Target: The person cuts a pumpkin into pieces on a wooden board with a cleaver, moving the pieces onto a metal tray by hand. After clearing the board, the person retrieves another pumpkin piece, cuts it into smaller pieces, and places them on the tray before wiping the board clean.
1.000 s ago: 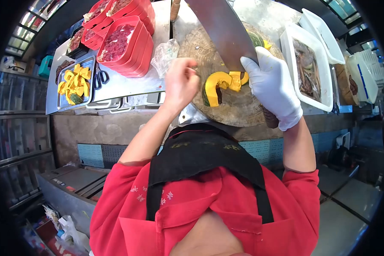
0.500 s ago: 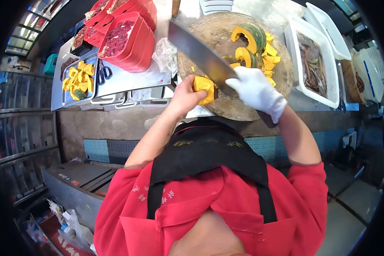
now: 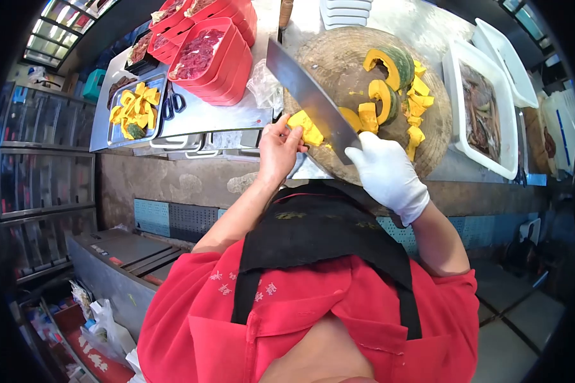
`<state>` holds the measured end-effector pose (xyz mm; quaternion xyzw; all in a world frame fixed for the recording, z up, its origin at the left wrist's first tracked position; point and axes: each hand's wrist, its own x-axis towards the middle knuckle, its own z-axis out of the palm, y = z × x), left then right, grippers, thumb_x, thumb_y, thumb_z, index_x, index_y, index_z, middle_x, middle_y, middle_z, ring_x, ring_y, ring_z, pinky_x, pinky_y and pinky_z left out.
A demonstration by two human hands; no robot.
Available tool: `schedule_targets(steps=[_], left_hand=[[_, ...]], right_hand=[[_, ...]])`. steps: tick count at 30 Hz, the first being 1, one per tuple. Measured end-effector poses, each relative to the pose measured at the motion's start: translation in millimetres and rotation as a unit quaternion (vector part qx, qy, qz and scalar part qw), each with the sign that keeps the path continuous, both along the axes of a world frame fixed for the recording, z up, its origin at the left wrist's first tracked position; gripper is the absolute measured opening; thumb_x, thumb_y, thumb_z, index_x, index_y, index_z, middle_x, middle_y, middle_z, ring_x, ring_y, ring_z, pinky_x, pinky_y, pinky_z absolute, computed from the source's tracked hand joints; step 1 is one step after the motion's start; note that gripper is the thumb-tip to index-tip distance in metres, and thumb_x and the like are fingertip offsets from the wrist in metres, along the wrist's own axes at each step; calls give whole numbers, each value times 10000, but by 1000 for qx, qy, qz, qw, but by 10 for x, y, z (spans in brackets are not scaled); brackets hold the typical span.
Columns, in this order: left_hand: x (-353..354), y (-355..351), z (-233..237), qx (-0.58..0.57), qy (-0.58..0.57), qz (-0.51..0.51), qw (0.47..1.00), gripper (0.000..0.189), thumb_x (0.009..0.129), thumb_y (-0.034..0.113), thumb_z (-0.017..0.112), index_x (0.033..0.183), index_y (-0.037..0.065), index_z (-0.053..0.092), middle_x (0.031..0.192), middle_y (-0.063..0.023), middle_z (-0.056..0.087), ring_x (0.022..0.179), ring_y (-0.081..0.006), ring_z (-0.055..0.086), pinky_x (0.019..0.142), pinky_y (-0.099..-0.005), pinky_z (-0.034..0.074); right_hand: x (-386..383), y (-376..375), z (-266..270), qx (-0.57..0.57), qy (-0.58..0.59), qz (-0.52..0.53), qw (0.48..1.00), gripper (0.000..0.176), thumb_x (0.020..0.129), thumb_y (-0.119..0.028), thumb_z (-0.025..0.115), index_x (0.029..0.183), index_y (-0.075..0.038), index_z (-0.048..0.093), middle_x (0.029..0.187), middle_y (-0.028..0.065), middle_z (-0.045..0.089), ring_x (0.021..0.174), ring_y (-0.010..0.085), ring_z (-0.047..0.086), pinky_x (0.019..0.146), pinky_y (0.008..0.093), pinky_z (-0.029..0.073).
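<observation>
My bare left hand (image 3: 280, 150) pinches a yellow pumpkin piece (image 3: 308, 127) at the left edge of the round wooden board (image 3: 329, 57). In my white-gloved right hand (image 3: 391, 175) is a large cleaver (image 3: 316, 101), its wide blade slanting up to the left, just right of that piece. The cleaver's handle is mostly hidden by the glove. Curved pumpkin slices with green rind (image 3: 399, 67) lie towards the back of the board, and several cut chunks (image 3: 418, 105) lie along its right side.
Left of the board are a crumpled clear bag (image 3: 265, 86), stacked red tubs of meat (image 3: 220, 67), scissors (image 3: 173, 103) and a metal tray (image 3: 116, 135) with pumpkin pieces. A white bin (image 3: 511, 153) with dark contents stands at the right, beside another white container (image 3: 514, 76).
The held pumpkin piece is now tilted, with my left fingers at its lower left. Another chunk stands right of the blade. The whole view has shifted slightly.
</observation>
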<state>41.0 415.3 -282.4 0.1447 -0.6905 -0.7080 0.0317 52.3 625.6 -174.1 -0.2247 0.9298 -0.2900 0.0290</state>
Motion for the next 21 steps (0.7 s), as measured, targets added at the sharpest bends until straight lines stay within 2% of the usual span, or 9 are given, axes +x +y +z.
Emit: schedule_targets(steps=[4,6,8,10,11,17,19,20,21], left_hand=[[39,11,-34,27,36,-7,999,474,896,2,623,1324,-90,440,937,-62,414,690,-123,574,572,-258,559],[49,16,-23,10,46,-2,999,524,884,-6,633,1349,-94,407,936,-58,416,700,-117,569,597,-258,568],[76,36,31,22,27,9,999,571,874,-12,642,1374,-85,377,936,-54,416,715,-112,568,605,-263,572],[90,47,20,36,29,35,998,592,868,-13,647,1384,-82,366,943,-54,420,729,-109,567,612,-265,577],[100,41,7,39,29,34,998,592,868,-13,647,1384,-82,366,943,-54,420,729,-109,567,612,-265,577],[117,-8,-57,-21,57,14,998,622,854,23,677,1381,-89,368,966,-80,447,744,-130,574,617,-260,543],[142,16,10,-214,63,-29,974,666,840,65,703,1387,-88,354,1046,-126,507,899,-204,587,755,-293,504],[150,47,15,-213,56,-35,975,666,840,65,703,1387,-88,354,1046,-126,507,899,-204,587,755,-293,504],[112,74,21,-294,155,-30,943,692,811,86,727,1375,-87,367,1110,-162,491,983,-253,553,822,-332,478]], right_hand=[[-122,-106,226,39,49,47,997,142,898,-141,601,861,-15,547,638,204,514,638,390,591,556,425,463],[-179,-224,493,6,123,27,992,139,902,-145,588,857,-22,543,613,179,487,595,357,581,548,417,465],[-245,-273,535,-21,74,28,997,126,912,-140,562,877,-20,549,604,155,489,579,339,574,556,410,474],[-306,-278,225,108,76,93,987,141,916,-157,554,879,-21,556,625,164,546,607,360,595,582,429,483],[-287,-332,63,123,13,63,990,163,905,-189,562,877,-28,561,667,195,600,656,379,621,610,452,486],[-156,-322,108,134,-2,64,989,181,894,-212,578,857,-37,553,681,203,616,663,393,624,602,469,480],[-80,-246,305,119,2,62,991,171,888,-174,602,815,-30,546,657,205,604,630,408,602,547,446,465],[-19,-171,419,119,-7,58,991,171,888,-174,602,815,-30,546,657,205,604,630,408,602,547,446,465],[12,-52,536,68,-17,15,997,154,892,-148,588,820,-18,551,667,198,614,648,406,615,564,442,475]])
